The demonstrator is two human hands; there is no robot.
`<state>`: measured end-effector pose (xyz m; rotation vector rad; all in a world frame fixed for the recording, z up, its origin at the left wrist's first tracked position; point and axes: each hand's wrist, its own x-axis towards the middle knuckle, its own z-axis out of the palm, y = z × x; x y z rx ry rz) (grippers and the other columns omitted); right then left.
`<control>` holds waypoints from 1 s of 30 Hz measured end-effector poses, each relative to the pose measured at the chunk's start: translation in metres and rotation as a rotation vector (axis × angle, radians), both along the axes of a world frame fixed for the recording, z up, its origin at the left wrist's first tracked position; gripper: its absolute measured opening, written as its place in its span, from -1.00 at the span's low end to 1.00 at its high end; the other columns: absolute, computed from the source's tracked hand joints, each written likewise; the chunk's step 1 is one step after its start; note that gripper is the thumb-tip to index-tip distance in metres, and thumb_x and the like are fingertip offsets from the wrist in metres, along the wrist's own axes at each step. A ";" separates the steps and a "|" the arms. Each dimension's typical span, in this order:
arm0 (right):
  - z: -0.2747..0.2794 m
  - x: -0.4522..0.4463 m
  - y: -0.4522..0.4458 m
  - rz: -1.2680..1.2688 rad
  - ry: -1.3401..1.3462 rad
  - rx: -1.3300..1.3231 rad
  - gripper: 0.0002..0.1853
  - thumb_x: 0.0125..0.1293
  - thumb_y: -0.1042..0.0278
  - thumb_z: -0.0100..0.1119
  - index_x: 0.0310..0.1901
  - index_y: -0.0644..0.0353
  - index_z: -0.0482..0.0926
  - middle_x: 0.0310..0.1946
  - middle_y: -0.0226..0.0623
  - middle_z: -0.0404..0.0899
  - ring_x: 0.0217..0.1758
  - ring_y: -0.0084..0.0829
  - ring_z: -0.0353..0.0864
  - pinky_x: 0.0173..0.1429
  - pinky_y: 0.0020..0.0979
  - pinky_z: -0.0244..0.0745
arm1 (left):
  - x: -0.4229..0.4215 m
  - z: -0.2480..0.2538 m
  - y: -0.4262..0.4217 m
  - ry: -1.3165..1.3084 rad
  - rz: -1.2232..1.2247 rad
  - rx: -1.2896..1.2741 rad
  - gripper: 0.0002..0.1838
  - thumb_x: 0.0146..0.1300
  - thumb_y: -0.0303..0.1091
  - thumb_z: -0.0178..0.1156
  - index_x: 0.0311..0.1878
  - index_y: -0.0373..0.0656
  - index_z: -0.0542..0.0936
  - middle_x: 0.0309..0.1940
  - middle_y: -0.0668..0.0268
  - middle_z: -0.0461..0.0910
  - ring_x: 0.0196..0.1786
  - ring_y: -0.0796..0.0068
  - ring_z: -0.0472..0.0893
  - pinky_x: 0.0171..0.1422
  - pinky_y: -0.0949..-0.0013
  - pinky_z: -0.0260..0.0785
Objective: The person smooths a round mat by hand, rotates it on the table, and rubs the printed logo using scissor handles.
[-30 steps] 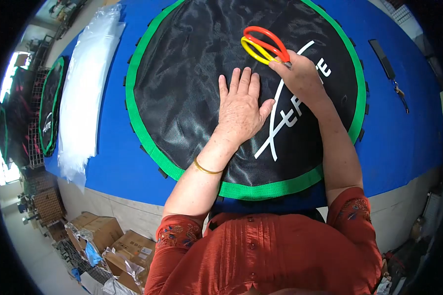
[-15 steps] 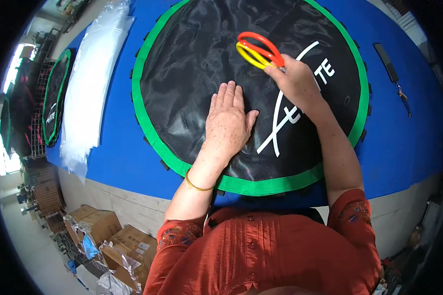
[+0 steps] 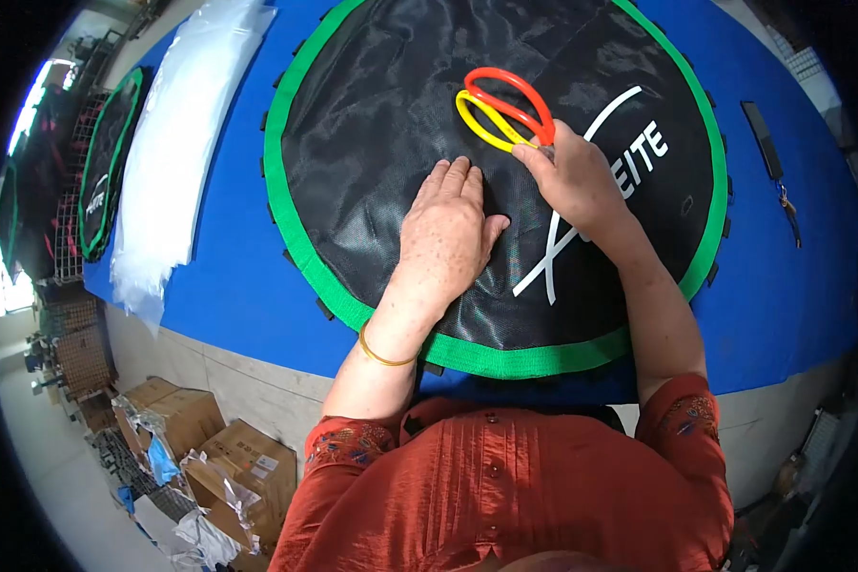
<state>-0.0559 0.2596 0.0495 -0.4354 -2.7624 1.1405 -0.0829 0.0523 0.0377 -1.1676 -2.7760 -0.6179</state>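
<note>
A round black mesh trampoline mat (image 3: 372,114) with a green border and white lettering lies spread before me. My left hand (image 3: 443,224) rests flat on it, palm down and empty, with the fingers stretched out and the thumb apart. To its upper right, my right hand (image 3: 582,181) is closed around a pair of scissors. The red and yellow handle loops (image 3: 507,107) point up and left out of the grip, over the mat. The blades are hidden inside my hand.
A blue table (image 3: 229,296) carries the mat. A stack of clear plastic bags (image 3: 186,143) lies at the left, with another green-edged mat (image 3: 110,162) beyond it. At the right lies a dark strip-like object with a cord (image 3: 761,138). Cardboard boxes (image 3: 248,467) stand on the floor, lower left.
The mat appears shifted slightly right and the view has moved a little. My right hand, still gripping the scissors, is slightly lower. My left hand stays flat on the mat.
</note>
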 end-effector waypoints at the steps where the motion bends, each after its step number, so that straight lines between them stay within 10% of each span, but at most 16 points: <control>1: -0.001 0.000 -0.003 0.012 -0.003 0.027 -0.56 0.53 0.04 0.37 -0.04 0.36 0.60 -0.26 0.16 0.77 -0.10 0.20 0.81 0.00 0.08 0.67 | 0.000 0.000 0.000 0.011 0.001 -0.005 -0.29 0.31 -0.12 0.53 0.39 -0.42 0.61 0.44 -0.13 0.60 0.54 -0.12 0.54 0.61 0.04 0.45; 30: -0.005 0.007 -0.024 0.066 0.025 0.279 -0.61 0.60 0.04 0.29 0.01 0.27 0.52 -0.28 0.09 0.76 -0.15 0.17 0.81 -0.10 0.06 0.70 | -0.010 0.006 -0.003 -0.056 -0.009 0.080 -0.44 0.22 -0.29 0.57 0.26 -0.31 0.69 0.33 -0.01 0.66 0.44 -0.04 0.61 0.49 0.08 0.55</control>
